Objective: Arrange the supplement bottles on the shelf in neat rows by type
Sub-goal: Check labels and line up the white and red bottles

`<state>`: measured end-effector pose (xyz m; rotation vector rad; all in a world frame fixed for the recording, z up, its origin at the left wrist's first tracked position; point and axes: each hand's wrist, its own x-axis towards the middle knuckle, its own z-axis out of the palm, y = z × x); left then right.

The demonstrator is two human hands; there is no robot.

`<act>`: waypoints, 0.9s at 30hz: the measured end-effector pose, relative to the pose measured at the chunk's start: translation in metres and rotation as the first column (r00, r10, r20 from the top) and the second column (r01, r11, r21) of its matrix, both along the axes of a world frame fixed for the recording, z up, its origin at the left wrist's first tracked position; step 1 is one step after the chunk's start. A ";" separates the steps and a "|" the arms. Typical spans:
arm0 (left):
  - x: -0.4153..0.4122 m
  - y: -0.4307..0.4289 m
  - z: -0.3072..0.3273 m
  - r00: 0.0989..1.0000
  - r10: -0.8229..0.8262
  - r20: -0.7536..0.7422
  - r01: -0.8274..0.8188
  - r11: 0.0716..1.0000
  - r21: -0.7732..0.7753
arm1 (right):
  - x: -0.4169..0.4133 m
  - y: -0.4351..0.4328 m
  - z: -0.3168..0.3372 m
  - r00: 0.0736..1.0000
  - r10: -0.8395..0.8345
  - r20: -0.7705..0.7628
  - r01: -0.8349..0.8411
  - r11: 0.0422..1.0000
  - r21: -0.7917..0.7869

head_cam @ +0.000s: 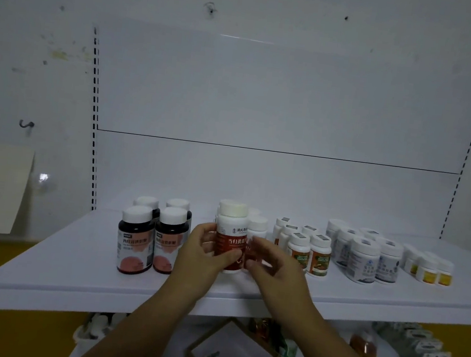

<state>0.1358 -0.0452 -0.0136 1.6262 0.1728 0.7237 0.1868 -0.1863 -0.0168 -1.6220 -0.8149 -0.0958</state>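
Left hand (pixel 201 248) outstretched over shelf (pixel 42 268), curled round red-labelled bottle (pixel 230 236); right hand (pixel 273 263) blurred beside it, grip unclear.

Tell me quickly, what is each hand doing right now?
Left hand: grips the red-label bottle.
Right hand: blurred against the neighbouring bottle; whether it grips cannot be told.

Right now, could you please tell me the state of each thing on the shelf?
Red-labelled white plastic bottle: upright, gripped by left hand.
Right hand: blurred, grip unclear.
Dark pink-labelled bottles: upright, capped, grouped.
Orange-labelled white bottles: upright, grouped.
Blue-labelled white jars: upright, grouped.
Small yellow-labelled jars: upright, grouped.
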 end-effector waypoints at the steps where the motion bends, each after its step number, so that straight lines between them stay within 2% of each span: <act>1: 0.003 0.003 -0.002 1.000 0.023 0.004 -0.023 1.000 0.020 | 0.007 -0.002 0.003 0.995 -0.074 0.071 0.077 0.996 -0.048; 4: 0.012 0.011 -0.010 0.995 0.096 -0.038 -0.092 0.991 0.094 | 0.028 -0.008 0.017 0.947 -0.214 0.241 0.255 0.954 -0.157; 9: 0.030 0.017 -0.023 0.976 0.180 -0.124 -0.166 0.979 0.114 | 0.058 0.003 0.043 0.908 -0.225 0.354 0.332 0.902 -0.278; 13: 0.039 0.016 -0.024 0.977 0.155 -0.144 -0.133 0.980 0.149 | 0.081 0.020 0.061 0.914 -0.240 0.326 0.358 0.857 -0.372; 19: 0.043 0.016 -0.026 0.990 0.081 -0.118 -0.062 0.985 0.159 | 0.113 0.056 0.094 0.920 -0.223 0.323 0.381 0.708 -0.595; 24: 0.045 0.014 -0.033 0.979 0.159 -0.125 -0.120 0.955 0.272 | 0.125 0.080 0.101 0.979 -0.192 0.065 0.169 0.595 -0.786; 27: 0.047 0.013 -0.036 0.967 0.228 -0.110 -0.183 0.931 0.316 | 0.132 0.088 0.094 0.972 -0.197 0.125 0.221 0.604 -0.766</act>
